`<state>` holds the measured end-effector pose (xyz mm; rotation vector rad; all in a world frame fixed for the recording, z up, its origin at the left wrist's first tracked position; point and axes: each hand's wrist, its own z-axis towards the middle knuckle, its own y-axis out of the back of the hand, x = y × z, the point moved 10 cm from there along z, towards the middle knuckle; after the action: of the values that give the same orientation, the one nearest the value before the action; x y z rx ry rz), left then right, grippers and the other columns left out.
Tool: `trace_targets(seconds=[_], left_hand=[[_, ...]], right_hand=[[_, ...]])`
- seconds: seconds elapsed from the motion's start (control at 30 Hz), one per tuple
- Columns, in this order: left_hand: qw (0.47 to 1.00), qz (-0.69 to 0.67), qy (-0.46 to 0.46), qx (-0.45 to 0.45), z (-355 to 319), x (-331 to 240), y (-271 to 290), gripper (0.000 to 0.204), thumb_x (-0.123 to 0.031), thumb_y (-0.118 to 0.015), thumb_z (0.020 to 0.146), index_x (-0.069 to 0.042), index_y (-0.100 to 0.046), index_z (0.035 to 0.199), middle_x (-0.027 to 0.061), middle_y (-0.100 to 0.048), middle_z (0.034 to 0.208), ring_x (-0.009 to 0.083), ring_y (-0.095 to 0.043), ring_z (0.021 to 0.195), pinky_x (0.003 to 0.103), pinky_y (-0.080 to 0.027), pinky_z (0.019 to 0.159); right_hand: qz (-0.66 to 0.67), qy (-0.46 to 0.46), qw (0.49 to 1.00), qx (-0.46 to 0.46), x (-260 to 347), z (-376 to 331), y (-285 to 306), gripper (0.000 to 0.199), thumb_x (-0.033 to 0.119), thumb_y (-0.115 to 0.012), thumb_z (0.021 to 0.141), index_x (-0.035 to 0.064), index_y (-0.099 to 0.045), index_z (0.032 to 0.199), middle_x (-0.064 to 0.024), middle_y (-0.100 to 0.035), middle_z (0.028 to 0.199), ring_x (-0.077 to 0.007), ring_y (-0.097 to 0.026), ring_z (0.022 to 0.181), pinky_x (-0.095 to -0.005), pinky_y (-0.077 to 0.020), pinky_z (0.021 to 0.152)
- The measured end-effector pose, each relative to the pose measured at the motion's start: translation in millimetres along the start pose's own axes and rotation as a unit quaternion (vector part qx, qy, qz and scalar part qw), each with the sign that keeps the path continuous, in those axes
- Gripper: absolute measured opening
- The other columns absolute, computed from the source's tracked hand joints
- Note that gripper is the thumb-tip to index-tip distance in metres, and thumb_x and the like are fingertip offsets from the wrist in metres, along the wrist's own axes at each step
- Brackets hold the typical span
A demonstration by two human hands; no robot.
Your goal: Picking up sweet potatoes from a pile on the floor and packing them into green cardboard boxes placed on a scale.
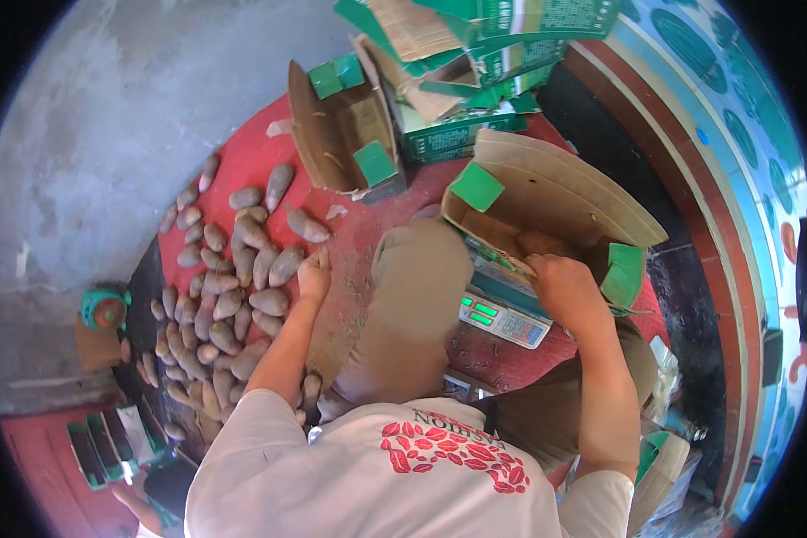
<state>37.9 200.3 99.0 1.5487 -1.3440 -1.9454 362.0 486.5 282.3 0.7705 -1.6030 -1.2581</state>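
Brown, dirt-coated tubers that look like sweet potatoes [227, 305] lie in a wide heap on the left. My left hand [314, 274] is closed at the right side of the heap, close beside one tuber; whatever it may hold is hidden. On the right, a cardboard box [592, 197] with green corner flaps gapes upward on a digital scale [507, 321] with lit green displays. My right hand [565, 285] grips the box's near wall, its fingertips bent over the edge. A reddish-brown shape, perhaps a tuber, shows dimly inside.
Another opened box [345, 134] stands beyond the heap. Flattened and stacked green cartons [475, 81] rise behind it. My bent knee [419, 296] lies between heap and scale. A green fan-like object [105, 308] is at far left, and another person's arm [136, 507] shows at lower left.
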Motion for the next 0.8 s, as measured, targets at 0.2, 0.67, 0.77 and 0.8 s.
trace_targets(seconds=[0.2, 0.67, 0.77, 0.8], left_hand=[[0.969, 0.167, 0.142, 0.112, -60, 137, -47, 0.048, -0.045, -0.042, 0.092, -0.005, -0.068, 0.084, 0.0249, -0.063, 0.088, 0.0414, -0.06, 0.09, 0.048, -0.047, 0.079], [0.924, 0.18, 0.264, 0.211, -113, 186, -58, 0.033, -0.013, -0.059, 0.082, -0.011, -0.055, 0.115, 0.0185, -0.061, 0.113, 0.0325, -0.057, 0.108, 0.041, -0.047, 0.09], [0.92, 0.159, 0.313, 0.173, -106, 216, -50, 0.041, -0.015, -0.058, 0.082, -0.012, -0.051, 0.122, 0.0178, -0.055, 0.122, 0.0318, -0.053, 0.114, 0.04, -0.045, 0.094], [0.925, 0.148, 0.318, 0.146, -100, 225, -52, 0.045, -0.015, -0.058, 0.081, -0.013, -0.049, 0.125, 0.0171, -0.051, 0.128, 0.0319, -0.051, 0.117, 0.04, -0.043, 0.095]], right_hand=[[0.021, -0.019, 0.999, 0.037, 1, 1, -1, 0.016, 0.009, -0.056, 0.079, 0.0024, -0.061, 0.093, -0.0196, -0.063, 0.086, -0.0364, -0.061, 0.082, -0.0448, -0.0488, 0.072], [0.057, -0.04, 0.996, 0.051, 1, 1, -1, 0.021, 0.008, -0.056, 0.082, 0.0035, -0.061, 0.101, -0.0205, -0.063, 0.093, -0.0382, -0.06, 0.087, -0.0449, -0.0475, 0.075], [0.073, -0.052, 0.994, 0.054, 7, 7, 6, 0.022, 0.007, -0.056, 0.082, 0.0033, -0.062, 0.102, -0.0212, -0.062, 0.095, -0.0387, -0.059, 0.089, -0.0449, -0.0468, 0.076], [0.084, -0.072, 0.992, 0.066, 5, 7, 7, 0.021, 0.007, -0.056, 0.083, 0.0006, -0.061, 0.103, -0.0225, -0.061, 0.097, -0.04, -0.058, 0.092, -0.0442, -0.0461, 0.078]])
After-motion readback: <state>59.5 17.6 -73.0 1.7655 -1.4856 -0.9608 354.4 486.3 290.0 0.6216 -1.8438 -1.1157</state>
